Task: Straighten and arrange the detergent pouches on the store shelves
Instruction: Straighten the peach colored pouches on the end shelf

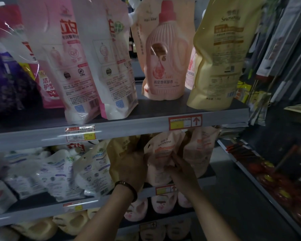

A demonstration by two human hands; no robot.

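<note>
On the middle shelf (189, 184) a peach Snowsoma pouch (161, 152) stands upright between a tan-gold pouch (119, 153) and another peach pouch (201, 150). My left hand (133, 169), a dark bracelet on its wrist, lies over the tan-gold pouch, and its fingers grip the left edge of the middle peach pouch. My right hand (180, 171) touches that pouch's front right side with straight fingers. The fingertips of my left hand are hidden in the dim gap between the pouches.
The top shelf (146, 124) carries pink-white pouches (80, 66), a peach bottle-print pouch (163, 54) and a leaning yellow pouch (221, 54). White-blue pouches (64, 171) fill the middle shelf's left. More pouches sit on lower shelves. A rack of hanging goods (276, 58) stands at right.
</note>
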